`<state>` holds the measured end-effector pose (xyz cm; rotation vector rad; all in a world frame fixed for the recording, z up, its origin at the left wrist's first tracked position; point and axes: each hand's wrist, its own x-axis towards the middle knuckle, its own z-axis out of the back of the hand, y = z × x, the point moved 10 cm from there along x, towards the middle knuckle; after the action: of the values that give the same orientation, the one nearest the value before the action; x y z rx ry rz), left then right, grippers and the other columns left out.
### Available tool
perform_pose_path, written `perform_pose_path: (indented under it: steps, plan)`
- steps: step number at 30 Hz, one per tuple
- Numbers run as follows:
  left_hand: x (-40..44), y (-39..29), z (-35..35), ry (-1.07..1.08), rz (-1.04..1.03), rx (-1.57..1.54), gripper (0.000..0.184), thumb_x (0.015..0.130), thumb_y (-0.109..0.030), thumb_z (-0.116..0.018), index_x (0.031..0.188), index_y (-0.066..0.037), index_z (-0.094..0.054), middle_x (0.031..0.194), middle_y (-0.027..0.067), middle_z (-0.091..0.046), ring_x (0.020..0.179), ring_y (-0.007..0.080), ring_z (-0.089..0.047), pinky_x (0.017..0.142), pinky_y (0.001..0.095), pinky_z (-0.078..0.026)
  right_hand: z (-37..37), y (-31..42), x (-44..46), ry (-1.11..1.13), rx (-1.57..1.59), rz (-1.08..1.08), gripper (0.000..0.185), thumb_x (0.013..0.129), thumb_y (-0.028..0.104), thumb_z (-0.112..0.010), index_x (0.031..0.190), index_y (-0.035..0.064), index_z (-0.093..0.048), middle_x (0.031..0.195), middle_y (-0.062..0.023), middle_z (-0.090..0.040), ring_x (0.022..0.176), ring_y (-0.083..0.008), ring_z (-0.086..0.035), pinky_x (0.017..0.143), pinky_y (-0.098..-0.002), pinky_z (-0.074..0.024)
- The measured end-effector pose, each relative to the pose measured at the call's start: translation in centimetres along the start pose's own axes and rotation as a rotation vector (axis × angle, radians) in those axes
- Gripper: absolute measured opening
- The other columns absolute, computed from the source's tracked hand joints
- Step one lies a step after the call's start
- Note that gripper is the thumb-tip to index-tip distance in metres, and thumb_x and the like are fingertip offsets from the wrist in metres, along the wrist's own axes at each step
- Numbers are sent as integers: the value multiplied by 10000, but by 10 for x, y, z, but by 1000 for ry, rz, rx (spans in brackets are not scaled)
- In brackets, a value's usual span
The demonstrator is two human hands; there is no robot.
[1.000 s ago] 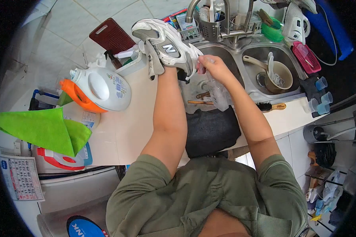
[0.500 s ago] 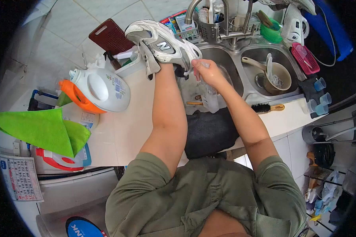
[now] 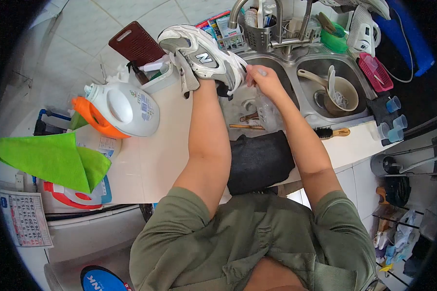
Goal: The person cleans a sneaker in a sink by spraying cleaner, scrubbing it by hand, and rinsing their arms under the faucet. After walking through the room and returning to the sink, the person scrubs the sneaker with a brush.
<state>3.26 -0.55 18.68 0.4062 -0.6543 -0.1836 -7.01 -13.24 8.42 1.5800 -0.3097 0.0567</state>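
A white and grey shoe (image 3: 204,56) is raised over the left side of the sink (image 3: 290,92), its toe toward the right. My left forearm reaches up to it, and the hand itself is hidden behind or inside the shoe. My right hand (image 3: 265,80) is closed beside the toe, with a clear plastic item (image 3: 268,110) hanging from it into the left basin. Below that, a wooden-handled brush (image 3: 246,126) lies in the basin. A folded black cloth (image 3: 260,162) covers the counter edge in front of the sink.
Detergent jugs (image 3: 124,110) and a green cloth (image 3: 53,157) are at the left. A brown washboard (image 3: 137,44) leans on the wall. The right basin holds a pot (image 3: 350,87). Another brush (image 3: 331,132) and small blue cups (image 3: 395,133) lie along the right counter.
The shoe tipped left and came back slightly right. My right hand and the plastic item moved left, then back right and slightly up.
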Motion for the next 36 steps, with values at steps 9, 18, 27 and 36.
perform_pose_path:
  steps: [9,18,27,36]
  plan:
    - [0,2,9,-76,-22,1,535,842,-449,-432,1249,-102,-459,1302,126,-428,1219,311,-376,990,468,-314,8,-22,-4,45,83,-188,537,837,554,-514,625,61,-541,577,-32,-546,521,-105,-506,501,-240,-365]
    - [1,4,1,9,-20,40,523,858,-427,-410,1268,-104,-443,1323,126,-407,1236,311,-356,1004,464,-299,9,3,7,41,62,-114,491,841,501,-545,610,68,-555,569,-20,-538,532,-108,-508,539,-241,-382]
    - [-48,-29,-8,-232,-179,-940,490,925,-363,-334,1341,-106,-301,1348,105,-352,1250,233,-318,1064,359,-240,3,41,22,138,-32,-16,398,831,415,-602,713,36,-583,589,-25,-564,539,-100,-506,502,-235,-381]
    - [-126,-30,-20,129,-229,-1417,393,893,-318,-442,1215,-94,-429,1155,106,-498,1075,233,-470,911,332,-383,4,39,-15,328,33,-60,439,871,444,-534,698,41,-555,583,-27,-543,509,-113,-506,500,-251,-396]
